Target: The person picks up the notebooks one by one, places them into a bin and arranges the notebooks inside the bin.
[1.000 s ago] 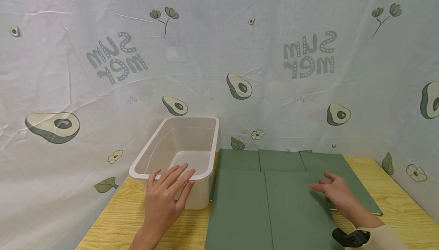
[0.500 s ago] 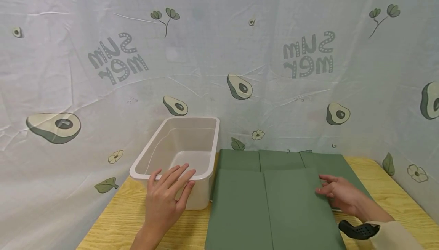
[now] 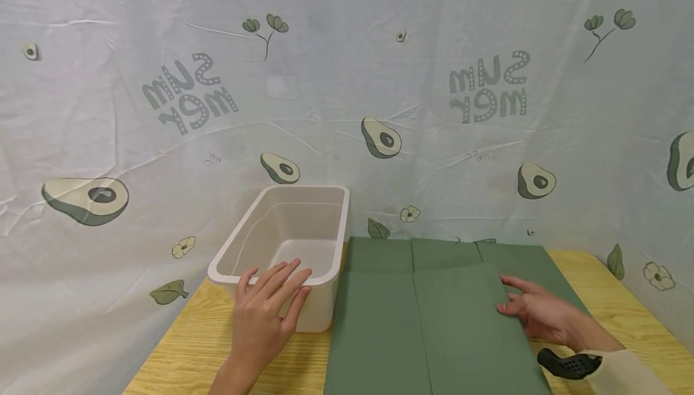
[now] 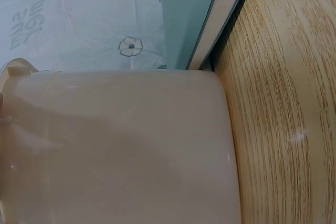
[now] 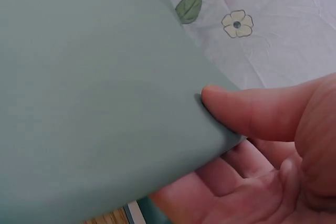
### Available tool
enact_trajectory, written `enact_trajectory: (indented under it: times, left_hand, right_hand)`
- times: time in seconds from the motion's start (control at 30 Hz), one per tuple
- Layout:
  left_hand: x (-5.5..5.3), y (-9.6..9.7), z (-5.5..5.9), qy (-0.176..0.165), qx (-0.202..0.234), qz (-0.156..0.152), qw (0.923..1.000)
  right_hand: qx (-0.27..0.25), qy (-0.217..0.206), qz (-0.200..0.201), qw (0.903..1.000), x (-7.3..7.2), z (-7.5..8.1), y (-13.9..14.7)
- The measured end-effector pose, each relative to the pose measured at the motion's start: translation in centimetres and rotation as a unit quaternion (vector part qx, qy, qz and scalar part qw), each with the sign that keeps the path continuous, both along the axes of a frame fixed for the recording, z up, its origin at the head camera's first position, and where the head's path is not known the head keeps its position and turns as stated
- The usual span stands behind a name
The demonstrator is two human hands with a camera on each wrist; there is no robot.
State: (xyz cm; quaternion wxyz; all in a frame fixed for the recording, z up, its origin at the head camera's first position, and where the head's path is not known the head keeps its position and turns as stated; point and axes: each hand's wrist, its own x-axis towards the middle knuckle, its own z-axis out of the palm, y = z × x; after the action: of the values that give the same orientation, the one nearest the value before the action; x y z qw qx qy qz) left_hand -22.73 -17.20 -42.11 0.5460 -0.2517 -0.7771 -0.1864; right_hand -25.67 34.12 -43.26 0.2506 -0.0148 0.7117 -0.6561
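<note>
My right hand (image 3: 542, 314) pinches the right edge of a green notebook (image 3: 472, 323) at the front right. Its thumb (image 5: 252, 111) lies on top near a corner in the right wrist view, with the other fingers underneath. That side is raised a little; whether I lift the whole notebook or only its cover, I cannot tell. Another green notebook (image 3: 376, 329) lies close on its left. My left hand (image 3: 265, 317) rests with spread, nearly straight fingers on the front rim of a white plastic bin (image 3: 309, 226). The bin has nothing in it.
Behind the front pair, more green notebooks (image 3: 444, 253) lie in a row, partly covered. A wood-grain table (image 3: 195, 347) bears everything. A pale curtain (image 3: 325, 82) printed with avocados hangs along the back and sides. A black band (image 3: 569, 363) circles my right wrist.
My right hand, earlier above the right side of the notebooks, has come down to the front right notebook's edge and taken hold. That edge has risen slightly. My left hand stays on the bin.
</note>
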Motion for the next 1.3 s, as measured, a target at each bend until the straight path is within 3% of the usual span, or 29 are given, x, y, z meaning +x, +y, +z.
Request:
enact_trajectory:
  times: [0.33,0.63,0.77,1.1,1.3]
  left_hand:
    - [0.1,0.0,0.0,-0.001,0.001,-0.004,1.0000]
    - [0.1,-0.1,-0.2,-0.004,-0.005,-0.002,1.0000]
    - [0.2,-0.2,-0.2,-0.004,-0.005,-0.002,1.0000]
    - [0.3,-0.2,-0.2,-0.009,-0.003,-0.006,0.9999]
    - [0.2,-0.4,-0.3,-0.001,-0.002,-0.008,1.0000]
  right_hand:
    - [0.008,0.051,0.036,0.9980,0.1,0.3,0.3]
    - [0.014,0.108,0.033,0.9935,0.5,1.5,0.1]
    - [0.008,0.129,0.015,0.9915,0.5,2.6,-0.2]
    - [0.057,0.190,-0.042,0.9792,0.3,5.6,-1.3]
    - [0.052,0.200,-0.075,0.9755,0.0,7.2,-2.3]
